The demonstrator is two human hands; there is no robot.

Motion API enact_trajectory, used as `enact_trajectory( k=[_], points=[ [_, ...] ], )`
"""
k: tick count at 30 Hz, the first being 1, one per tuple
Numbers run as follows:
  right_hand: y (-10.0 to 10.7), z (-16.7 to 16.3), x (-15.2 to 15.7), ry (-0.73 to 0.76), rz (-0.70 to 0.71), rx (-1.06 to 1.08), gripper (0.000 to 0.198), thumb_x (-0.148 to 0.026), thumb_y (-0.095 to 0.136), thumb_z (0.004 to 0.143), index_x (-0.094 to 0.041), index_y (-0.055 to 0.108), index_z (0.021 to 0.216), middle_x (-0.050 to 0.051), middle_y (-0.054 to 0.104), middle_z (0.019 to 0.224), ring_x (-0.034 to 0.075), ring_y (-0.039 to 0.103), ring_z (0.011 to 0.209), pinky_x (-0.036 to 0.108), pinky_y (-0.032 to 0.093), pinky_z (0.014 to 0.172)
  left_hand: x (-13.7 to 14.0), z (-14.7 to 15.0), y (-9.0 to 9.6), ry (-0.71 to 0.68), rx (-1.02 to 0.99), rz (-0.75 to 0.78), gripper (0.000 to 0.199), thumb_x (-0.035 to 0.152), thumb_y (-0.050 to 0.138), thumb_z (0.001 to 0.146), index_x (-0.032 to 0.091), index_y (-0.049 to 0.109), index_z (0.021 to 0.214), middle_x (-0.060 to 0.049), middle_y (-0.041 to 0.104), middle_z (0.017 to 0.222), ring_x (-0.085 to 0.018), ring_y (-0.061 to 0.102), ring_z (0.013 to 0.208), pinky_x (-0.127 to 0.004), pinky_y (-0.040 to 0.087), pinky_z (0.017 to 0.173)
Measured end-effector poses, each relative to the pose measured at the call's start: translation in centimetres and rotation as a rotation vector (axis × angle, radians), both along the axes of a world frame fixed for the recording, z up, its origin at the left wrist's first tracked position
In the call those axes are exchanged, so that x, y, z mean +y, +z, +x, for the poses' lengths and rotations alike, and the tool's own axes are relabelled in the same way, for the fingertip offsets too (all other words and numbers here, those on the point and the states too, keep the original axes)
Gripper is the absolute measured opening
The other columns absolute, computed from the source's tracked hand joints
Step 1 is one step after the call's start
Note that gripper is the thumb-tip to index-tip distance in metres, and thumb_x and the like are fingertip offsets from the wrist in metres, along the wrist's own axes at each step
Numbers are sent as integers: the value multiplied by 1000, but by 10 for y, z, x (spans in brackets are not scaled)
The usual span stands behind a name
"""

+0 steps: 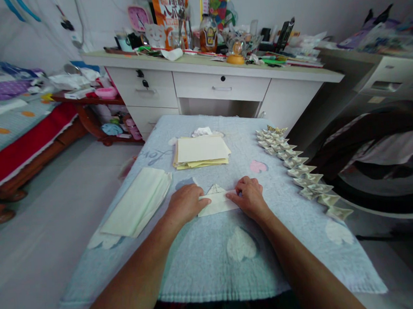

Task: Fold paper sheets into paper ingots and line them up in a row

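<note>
A partly folded sheet of paper [217, 205] lies on the blue cloth in front of me, with a pointed peak at its far side and a flat strip toward me. My left hand [186, 203] pinches its left end, thumb on top and fingers curled behind. At the other end, my right hand [250, 196] grips the paper the same way. Beyond the hands sits a stack of cream and yellow paper [202, 149]. To the left lies a pile of pale, long folded sheets [137, 203].
Several folded paper pieces [300, 169] stand in a row along the right side of the blue cloth [199, 262]. Behind the table is a white desk [202, 80] crowded with jars and packets. A washing machine [375, 116] stands at the right, a bed [22, 119] at the left.
</note>
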State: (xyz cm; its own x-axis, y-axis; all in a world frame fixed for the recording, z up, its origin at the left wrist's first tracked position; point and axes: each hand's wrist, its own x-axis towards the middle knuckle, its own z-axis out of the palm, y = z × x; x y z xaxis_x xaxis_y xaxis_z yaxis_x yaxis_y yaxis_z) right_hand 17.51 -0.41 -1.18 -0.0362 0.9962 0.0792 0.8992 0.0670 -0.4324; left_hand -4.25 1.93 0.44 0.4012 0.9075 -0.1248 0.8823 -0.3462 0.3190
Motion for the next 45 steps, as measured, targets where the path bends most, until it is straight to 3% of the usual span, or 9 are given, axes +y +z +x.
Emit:
enact_trajectory(
  k=[8, 12, 16, 22, 29, 34, 37, 40, 45],
  points=[
    [1, -1, 0, -24, -43, -22, 27, -41, 68, 78, -18, 64, 65, 6, 58, 90, 23, 45, 89, 32, 26, 70, 0, -3, 2, 9, 21, -24, 24, 42, 60, 79, 19, 62, 73, -4, 62, 77, -19, 57, 74, -28, 35, 63],
    [2, 2, 0, -35, -28, 13, 24, -39, 68, 79, -19, 65, 66, 6, 58, 89, 23, 45, 89, 32, 26, 71, -1, -4, 5, -6, -56, 53, 16, 32, 66, 75, 20, 59, 83, -3, 60, 86, -20, 54, 85, -28, 37, 72],
    [2, 3, -1, -41, -16, 21, 23, -38, 68, 79, -19, 66, 65, 6, 57, 88, 23, 45, 88, 33, 27, 71, -1, -1, 8, -131, -135, 125, 15, 19, 63, 76, 23, 60, 90, -4, 59, 99, -22, 50, 97, -32, 37, 83],
    [-3, 4, -1, -35, 29, 5, 24, -39, 69, 77, -19, 65, 65, 7, 56, 88, 23, 44, 88, 33, 27, 71, 0, 2, 1, -339, -232, -40, 32, 2, 44, 75, 21, 64, 91, -4, 61, 90, -18, 55, 90, -29, 40, 82],
    [-1, 9, 0, -65, -7, -42, 19, -38, 68, 78, -20, 64, 71, 7, 56, 91, 25, 43, 90, 34, 27, 72, -5, 14, -1, -236, -208, 18, 20, 27, 46, 90, 20, 63, 83, -4, 62, 81, -18, 58, 83, -28, 40, 74],
    [3, 10, -3, -63, 82, -47, 10, -30, 63, 80, -20, 64, 80, 8, 55, 92, 25, 43, 91, 35, 30, 75, -9, 26, 0, -117, -118, 49, 17, 34, 59, 83, 19, 59, 74, -2, 61, 78, -18, 57, 77, -27, 38, 69],
    [7, 1, -9, 81, 215, 44, 11, -19, 55, 83, -19, 62, 92, 8, 56, 97, 23, 45, 94, 36, 32, 81, -9, 27, -2, -108, -107, 54, 17, 34, 60, 82, 20, 59, 73, -2, 61, 79, -18, 57, 78, -28, 38, 70],
    [7, -13, -13, 302, 189, 109, 17, -10, 48, 83, -19, 60, 89, 5, 59, 88, 20, 49, 87, 33, 34, 80, -7, 26, -5, -105, -107, 64, 17, 35, 60, 83, 20, 59, 74, -2, 60, 79, -18, 57, 78, -28, 39, 70],
    [0, -26, -12, 282, 90, 65, 17, -11, 47, 85, -18, 59, 93, 5, 63, 89, 19, 51, 84, 32, 33, 79, -9, 25, -7, -96, -136, 51, 13, 31, 60, 82, 20, 59, 76, -2, 60, 80, -18, 56, 80, -29, 37, 73]
  ],
)
